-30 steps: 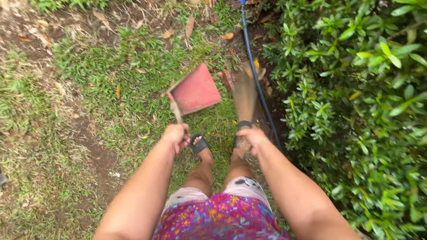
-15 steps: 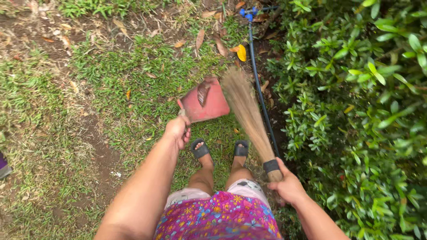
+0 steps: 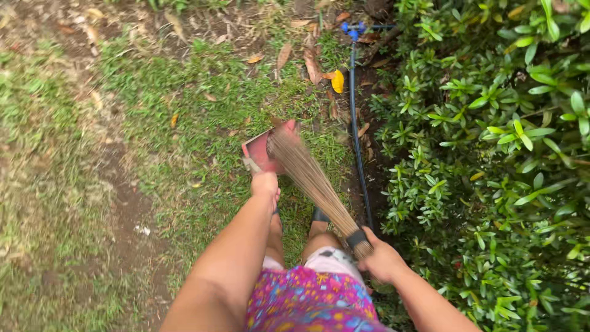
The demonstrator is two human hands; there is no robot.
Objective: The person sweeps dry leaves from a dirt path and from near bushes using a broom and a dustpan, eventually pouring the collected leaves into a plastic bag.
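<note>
My left hand (image 3: 265, 184) grips the handle of a red dustpan (image 3: 260, 149) held low over the grass in front of my feet. My right hand (image 3: 380, 259) holds a straw hand broom (image 3: 307, 178) by its black-banded base. The bristles fan out forward and lie across the dustpan, hiding most of its tray. My legs and a pink flowered garment fill the lower middle.
A dense green hedge (image 3: 491, 160) runs along the right. A thin dark hose (image 3: 356, 123) with a blue fitting (image 3: 352, 28) lies beside it. Dry fallen leaves (image 3: 312, 66) and a yellow leaf (image 3: 337, 81) lie on the grass ahead. A bare dirt strip (image 3: 123, 203) is on the left.
The broom swept left from beside the dustpan onto it. The dustpan has tilted and come closer to my feet. The view shifted slightly forward.
</note>
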